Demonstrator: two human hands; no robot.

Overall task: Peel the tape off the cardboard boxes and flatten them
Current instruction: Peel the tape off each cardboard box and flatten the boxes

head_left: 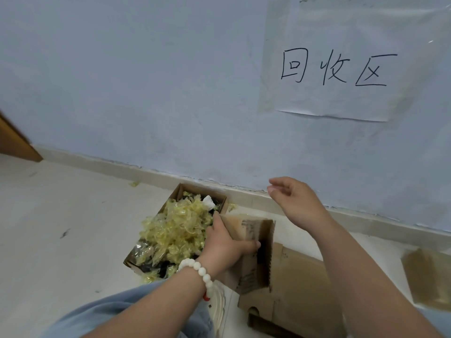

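A pale blue wall [146,81] and light floor [61,215] frame a person working at floor level, beneath a taped-up paper sign [341,69] with three handwritten characters. Flattened cardboard [297,284] lies on the floor by the baseboard, with another piece [427,276] at far right. To its left, an open bin box [178,191] sits against the baseboard, heaped with crumpled yellowish tape [180,228]. Between the two stands a small box [249,259], upright and open, gripped at its near wall by the left hand [224,245], thumb inside. The right hand [295,201] hovers above it, fingers loosely curled, nothing visibly held. A white bead bracelet [202,272] circles the left wrist.
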